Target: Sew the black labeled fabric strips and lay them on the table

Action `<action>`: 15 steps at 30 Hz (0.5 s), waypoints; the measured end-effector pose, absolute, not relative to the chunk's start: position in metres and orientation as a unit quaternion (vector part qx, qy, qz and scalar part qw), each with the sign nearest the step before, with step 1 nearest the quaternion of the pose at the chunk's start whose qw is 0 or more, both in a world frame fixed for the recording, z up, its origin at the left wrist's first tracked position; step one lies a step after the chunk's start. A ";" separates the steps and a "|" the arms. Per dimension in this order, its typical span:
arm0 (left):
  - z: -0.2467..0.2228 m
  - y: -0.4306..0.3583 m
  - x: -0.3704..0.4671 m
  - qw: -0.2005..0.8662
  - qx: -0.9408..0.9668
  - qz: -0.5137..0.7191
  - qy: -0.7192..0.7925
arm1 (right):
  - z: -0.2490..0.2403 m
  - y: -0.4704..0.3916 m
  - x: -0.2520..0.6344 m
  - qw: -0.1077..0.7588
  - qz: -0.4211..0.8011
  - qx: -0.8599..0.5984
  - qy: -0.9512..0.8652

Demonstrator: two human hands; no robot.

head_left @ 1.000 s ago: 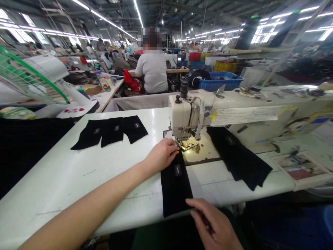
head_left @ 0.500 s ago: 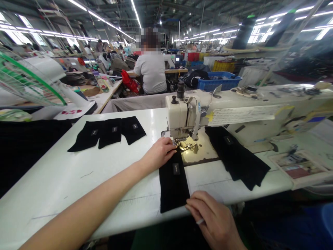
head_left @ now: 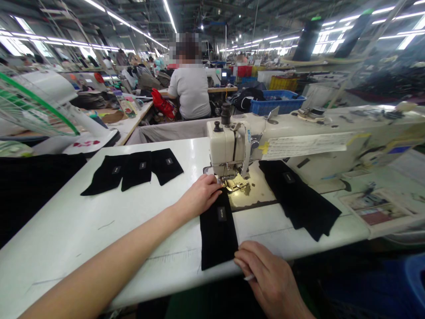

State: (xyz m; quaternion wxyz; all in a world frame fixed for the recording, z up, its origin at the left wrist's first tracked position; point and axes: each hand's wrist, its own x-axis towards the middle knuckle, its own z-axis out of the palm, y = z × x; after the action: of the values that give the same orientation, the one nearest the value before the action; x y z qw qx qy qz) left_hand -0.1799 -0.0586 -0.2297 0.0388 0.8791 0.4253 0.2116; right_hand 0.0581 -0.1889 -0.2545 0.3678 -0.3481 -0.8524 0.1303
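Observation:
A black fabric piece [head_left: 217,241] with a small label lies on the white sewing table, its far end at the presser foot of the sewing machine [head_left: 223,153]. My left hand [head_left: 202,191] pinches that far end just left of the needle area. Down at the table's front edge, my right hand [head_left: 265,272] grips the near right edge of the same piece between thumb and fingers. Something small and white shows under the right fingers; I cannot make out what it is. Under the machine arm lie more black labelled pieces [head_left: 299,201].
Several black labelled pieces [head_left: 136,170] lie side by side on the left of the table [head_left: 133,241]. A fan [head_left: 40,104] stands at the far left. Behind the machine are a blue crate [head_left: 277,104] and a seated person [head_left: 189,91]. A small parts tray [head_left: 381,206] sits at right.
The whole view has shifted slightly, so things appear a little further left. Both hands keep their hold on the black fabric piece, which lies nearly as before.

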 end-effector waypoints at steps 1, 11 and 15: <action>-0.230 -0.058 -0.180 0.038 0.880 0.211 0.424 | -0.253 -0.188 0.058 0.370 0.129 -0.351 -0.850; -0.215 -0.082 -0.178 0.034 0.882 0.177 0.436 | -0.251 -0.193 0.063 0.334 0.090 -0.340 -0.875; -0.203 -0.134 -0.169 0.105 0.918 0.190 0.331 | -0.256 -0.196 0.070 0.324 0.053 -0.321 -0.888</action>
State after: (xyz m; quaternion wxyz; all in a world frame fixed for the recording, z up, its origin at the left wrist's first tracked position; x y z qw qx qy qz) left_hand -0.1694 -0.1339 -0.2027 0.1052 0.9182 0.3313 0.1900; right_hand 0.0702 -0.1961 -0.2556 0.3245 -0.3210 -0.8882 0.0535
